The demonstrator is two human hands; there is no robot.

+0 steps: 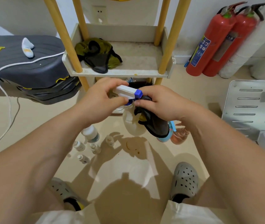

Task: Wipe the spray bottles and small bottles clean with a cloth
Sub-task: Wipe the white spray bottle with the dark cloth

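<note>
Your left hand (102,101) pinches the spray bottle (131,125) by its head; your right hand (158,103), gripping the cloth (156,125), touches its neck.

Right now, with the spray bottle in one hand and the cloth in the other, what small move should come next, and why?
Probably draw the dark cloth down the pale body of the spray bottle. The left hand grips its white trigger head, the right hand holds the cloth by the blue nozzle, and the body below hangs mostly uncovered.
</note>
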